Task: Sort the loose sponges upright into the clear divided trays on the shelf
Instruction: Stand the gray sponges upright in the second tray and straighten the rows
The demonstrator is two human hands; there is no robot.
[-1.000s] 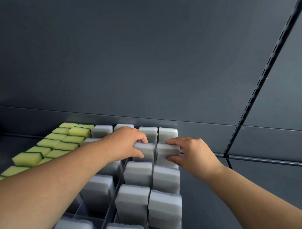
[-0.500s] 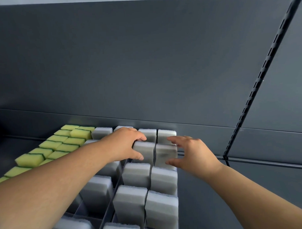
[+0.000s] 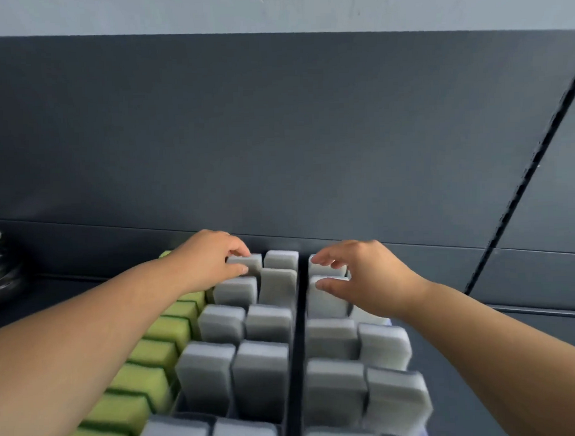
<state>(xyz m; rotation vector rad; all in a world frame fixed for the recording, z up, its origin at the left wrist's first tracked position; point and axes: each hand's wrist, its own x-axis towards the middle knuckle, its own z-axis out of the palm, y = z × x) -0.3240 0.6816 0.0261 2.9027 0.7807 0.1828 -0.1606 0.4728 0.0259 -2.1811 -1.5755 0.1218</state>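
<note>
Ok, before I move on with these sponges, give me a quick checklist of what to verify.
1. Left hand has its sponge: ok, thumb and forefinger pinch the back grey sponge.
2. Right hand free: ok, its fingers spread over the right back sponges and grip nothing.
3. Grey rows upright: ok where sharp; the nearest ones are blurred.
4. Green sponges separate: ok, all to the left of the grey.
5. Loose sponges still to sort: cannot tell, none in view.
</note>
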